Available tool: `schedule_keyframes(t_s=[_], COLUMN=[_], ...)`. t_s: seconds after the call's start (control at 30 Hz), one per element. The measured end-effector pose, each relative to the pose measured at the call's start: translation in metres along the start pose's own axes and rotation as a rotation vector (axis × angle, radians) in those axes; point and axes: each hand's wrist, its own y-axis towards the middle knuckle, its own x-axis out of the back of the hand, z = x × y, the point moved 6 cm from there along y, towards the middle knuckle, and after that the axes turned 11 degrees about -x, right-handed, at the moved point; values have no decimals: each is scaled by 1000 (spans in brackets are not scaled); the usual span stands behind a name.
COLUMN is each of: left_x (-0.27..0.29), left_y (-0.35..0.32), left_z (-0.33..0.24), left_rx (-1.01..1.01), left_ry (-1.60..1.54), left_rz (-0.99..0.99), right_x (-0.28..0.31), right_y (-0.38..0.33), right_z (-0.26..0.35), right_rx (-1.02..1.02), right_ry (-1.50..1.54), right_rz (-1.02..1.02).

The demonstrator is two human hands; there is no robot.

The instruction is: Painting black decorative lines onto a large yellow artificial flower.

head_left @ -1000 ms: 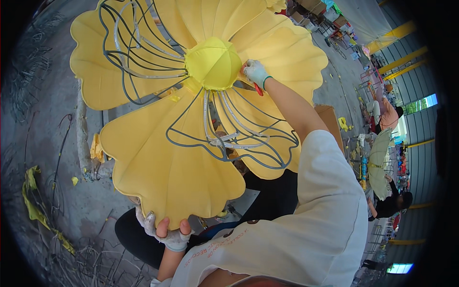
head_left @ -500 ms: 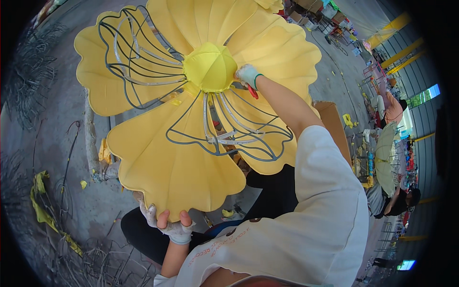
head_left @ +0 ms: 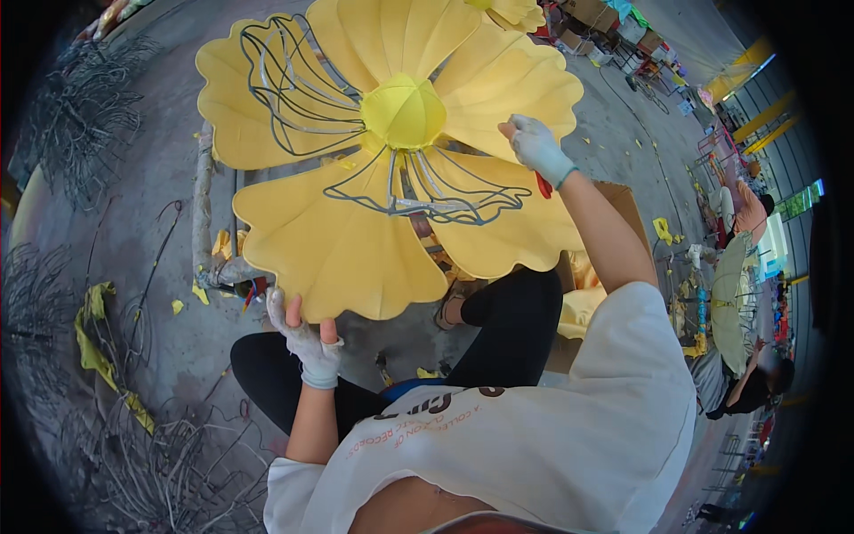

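Head view: one large yellow flower (head_left: 356, 178), spread in front of the person, above the floor (head_left: 191, 356) and close over the bent knees.

Finished, as judged: five broad petals, all faced in yellow cloth; one central dome (head_left: 404, 111), brighter yellow, likewise covered and seated at the middle.

Bare, and possibly outstanding: two petal-shaped wire frames, the upper-left frame (head_left: 294, 76) and the lower frame (head_left: 445, 216), both joined near the dome, neither bearing cloth. Whether they are meant to stay bare cannot be told.

Right hand (head_left: 538, 151): white glove, fingers curled nearly closed, raised before the right-hand petals and apart from the dome. Held: one slim red item (head_left: 543, 185), jutting below the palm; kind not legible.

Left hand (head_left: 310, 343): white glove with bared fingertips, fingers parted, loosely open at the rim of the lower-left petal; whether it touches or grips there cannot be told.

Adjacent: one cardboard box (head_left: 627, 205), right, with yellow cloth (head_left: 583, 303) inside.
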Motion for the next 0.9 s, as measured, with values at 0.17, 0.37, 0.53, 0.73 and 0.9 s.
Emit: schedule_keyframes(t_s=[0.17,0.37,0.53,0.73,0.9], left_x=[27,128,188,143,67], left_y=[-14,-22,-66,-154,-196], left_z=[-3,57,188,334,407], left_rx=[39,334,697,1038,1152], left_ry=[18,-272,-266,-335,-627], left_rz=[-117,-439,-693,-393,-442], right_x=[12,-77,-156,-223,-261], right_y=[-142,-281,-323,-324,-325], right_z=[12,24,9,-13,-76], right_rx=[-75,-16,-87,-468,-938], right_ry=[713,886,792,765,866], right_rz=[119,328,626,1003,952])
